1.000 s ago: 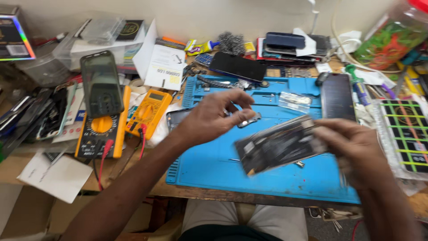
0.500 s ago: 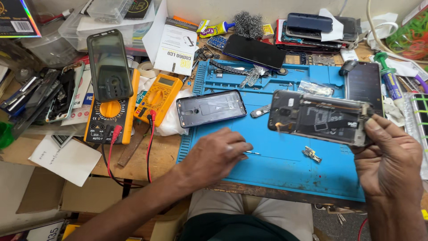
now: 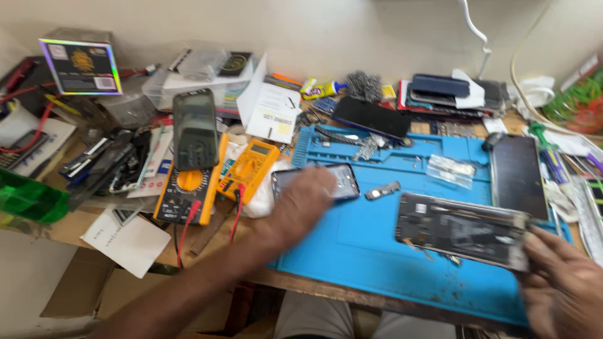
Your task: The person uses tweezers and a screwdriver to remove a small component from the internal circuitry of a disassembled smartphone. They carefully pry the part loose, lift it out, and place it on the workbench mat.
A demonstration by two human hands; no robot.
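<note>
We see a cluttered worktop (image 3: 94, 226) bearing a blue repair mat (image 3: 377, 245), which fills the near right of the scene. On the mat, the opened phone chassis (image 3: 465, 231) lies with its long axis running left to right, tilted slightly so that its right end sits nearer to us. The right hand (image 3: 559, 292) grips that right end at the near right corner; its fingers close on the chassis edge. The left hand (image 3: 301, 204) reaches in from the near left and rests over a dark phone (image 3: 342, 179) lying flat at the mat's left part; the hand is blurred, so we cannot tell whether its grip is closed or spread. The chassis lies to the right of the left hand, apart from it, and the right hand is plainly the nearer. Between the two phones sits a small grey part (image 3: 383, 190). A second dark phone (image 3: 518, 176) lies at the mat's far right, long axis near to far. Left of the mat stand two yellow multimeters (image 3: 188, 188), one carrying a phone propped upright on it. A clear plastic tub (image 3: 195, 78) at the far left holds small packets; a clear bag (image 3: 451, 169) on the mat holds parts too small to identify.
</note>
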